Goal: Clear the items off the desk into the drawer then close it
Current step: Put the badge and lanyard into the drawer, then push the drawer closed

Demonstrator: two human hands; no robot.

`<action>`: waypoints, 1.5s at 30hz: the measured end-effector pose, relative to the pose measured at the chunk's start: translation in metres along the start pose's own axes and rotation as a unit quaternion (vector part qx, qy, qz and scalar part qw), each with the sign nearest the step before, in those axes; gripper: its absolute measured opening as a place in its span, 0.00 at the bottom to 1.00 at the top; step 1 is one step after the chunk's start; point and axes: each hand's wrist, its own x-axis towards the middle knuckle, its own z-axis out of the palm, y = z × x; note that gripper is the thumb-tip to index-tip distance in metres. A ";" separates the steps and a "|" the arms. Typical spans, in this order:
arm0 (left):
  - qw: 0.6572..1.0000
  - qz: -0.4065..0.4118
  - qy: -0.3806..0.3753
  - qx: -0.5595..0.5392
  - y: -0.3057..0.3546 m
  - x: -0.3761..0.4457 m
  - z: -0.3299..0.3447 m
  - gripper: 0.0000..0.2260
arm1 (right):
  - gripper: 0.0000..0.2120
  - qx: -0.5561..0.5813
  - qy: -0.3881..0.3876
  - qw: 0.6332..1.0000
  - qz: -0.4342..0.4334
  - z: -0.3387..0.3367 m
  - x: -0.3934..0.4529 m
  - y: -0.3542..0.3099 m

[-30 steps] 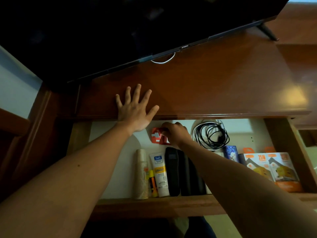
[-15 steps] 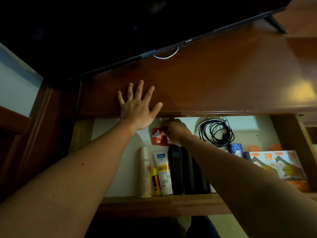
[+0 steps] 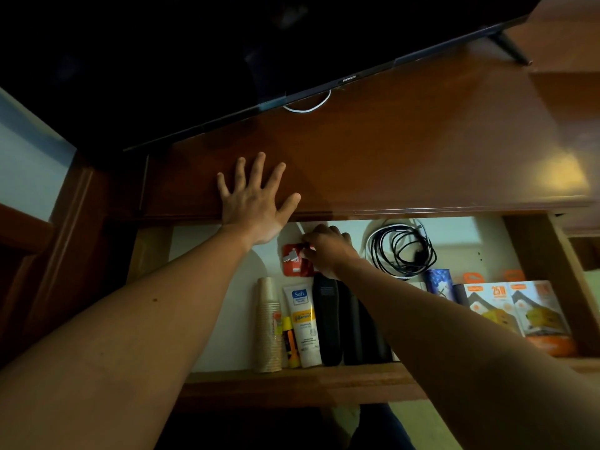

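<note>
the small red flat packet with white markings (image 3: 293,259) lies on the pale floor of the open wooden drawer (image 3: 302,383), toward its back edge and just under the overhanging front edge of the desk, and the right hand (image 3: 328,250) is on it, fingers curled down over its right end with the fingertips pinching at the edge; whether the packet is lifted or resting flat cannot be told. the left hand (image 3: 255,196) lies flat with fingers spread on the glossy dark-brown wooden desk top (image 3: 406,151) at its front edge, gripping nothing, serving as a brace. to do this step well, i judge the right hand should set the packet down flat in the free patch behind the row of things, let go cleanly and draw straight back toward the front edge, keeping knuckles low under the desk's lip. along the drawer's front edge lie a stack of tan paper cups (image 3: 268,324), a yellow stick (image 3: 289,342), a white tube with blue and yellow print (image 3: 303,326) and a black oblong case (image 3: 328,323), side by side; a coiled black cable (image 3: 401,248) sits near the back edge just right of the hand, and white-and-orange boxes (image 3: 516,316) fill the right front corner. the desk top looks bare save for the black television (image 3: 227,53), so closing seems to be all that remains; the left hand should clear the edge first.
</note>
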 end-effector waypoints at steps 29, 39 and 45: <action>0.983 0.008 -0.049 -0.174 0.040 -0.109 -0.027 0.24 | 0.19 0.051 0.164 0.984 0.034 -0.049 -0.145 0.063; 0.988 0.079 -0.003 -0.133 0.099 -0.255 0.038 0.25 | 0.25 0.039 0.146 0.988 0.016 -0.001 -0.249 0.112; 0.997 0.071 -0.004 -0.002 0.085 -0.293 0.065 0.37 | 0.36 -0.057 0.096 0.994 0.012 0.028 -0.292 0.125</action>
